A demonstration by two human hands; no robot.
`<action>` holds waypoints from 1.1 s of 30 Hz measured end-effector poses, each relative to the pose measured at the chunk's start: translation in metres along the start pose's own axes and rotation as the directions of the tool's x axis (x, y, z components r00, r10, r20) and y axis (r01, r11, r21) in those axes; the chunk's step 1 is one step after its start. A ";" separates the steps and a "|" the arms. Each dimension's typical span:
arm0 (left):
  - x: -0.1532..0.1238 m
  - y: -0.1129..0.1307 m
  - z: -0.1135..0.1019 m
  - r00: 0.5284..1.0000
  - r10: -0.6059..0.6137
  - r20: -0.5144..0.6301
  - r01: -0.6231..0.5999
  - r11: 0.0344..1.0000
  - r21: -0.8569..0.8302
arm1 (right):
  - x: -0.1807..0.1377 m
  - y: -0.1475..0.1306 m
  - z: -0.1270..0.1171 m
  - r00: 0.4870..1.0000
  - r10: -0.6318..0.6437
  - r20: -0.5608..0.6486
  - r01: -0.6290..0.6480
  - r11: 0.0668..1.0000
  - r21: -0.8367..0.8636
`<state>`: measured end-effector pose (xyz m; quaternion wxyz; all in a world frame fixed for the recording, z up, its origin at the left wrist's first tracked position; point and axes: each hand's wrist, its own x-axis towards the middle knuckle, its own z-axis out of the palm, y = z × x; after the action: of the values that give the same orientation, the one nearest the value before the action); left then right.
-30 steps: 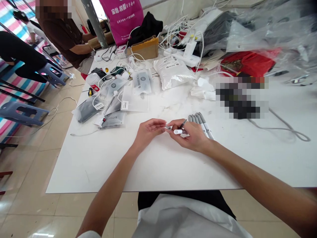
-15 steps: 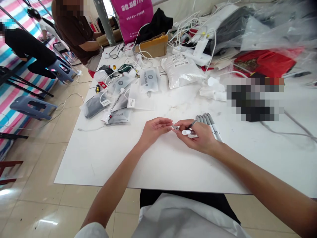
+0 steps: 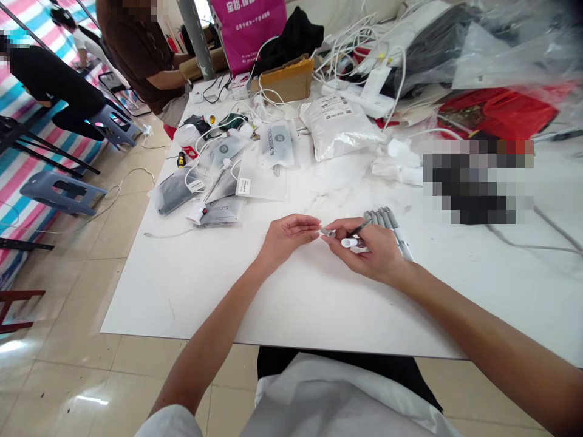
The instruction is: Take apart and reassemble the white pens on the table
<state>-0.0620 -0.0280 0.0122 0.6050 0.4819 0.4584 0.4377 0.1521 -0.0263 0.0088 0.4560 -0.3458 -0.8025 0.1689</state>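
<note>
Two hands meet; left hand [image 3: 285, 238] fingers loosely spread, touching grey cap [image 3: 327, 232]; right hand [image 3: 373, 252] fingers pinch it, clasping white pen [image 3: 350, 242].

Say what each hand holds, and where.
Right hand holds a white tube, one end sticking out, and a thin dark rod. Left hand fingertips meet a small grey piece at its end.

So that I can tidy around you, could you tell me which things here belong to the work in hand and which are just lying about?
In hand: small grey piece between left hand and right hand; white tube; row of grey pens.
Lying about: sealed pouches; white cables; cardboard box; pink bag.
</note>
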 end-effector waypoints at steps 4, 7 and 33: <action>0.000 -0.001 -0.001 1.000 0.003 0.003 -0.003 1.000 0.006 | 0.001 -0.002 0.000 1.000 0.012 -0.005 -0.012 1.000 -0.016; 0.001 -0.002 -0.001 1.000 -0.001 0.000 0.001 1.000 0.003 | 0.001 -0.003 -0.001 1.000 0.014 -0.005 -0.015 1.000 -0.018; -0.007 0.005 0.010 0.988 0.157 -0.011 -0.155 0.985 0.074 | 0.009 0.010 -0.003 0.984 0.100 0.149 -0.102 0.995 0.006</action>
<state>-0.0544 -0.0360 0.0190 0.5470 0.5342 0.4401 0.4708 0.1556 -0.0133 0.0100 0.3880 -0.3696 -0.8145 0.2224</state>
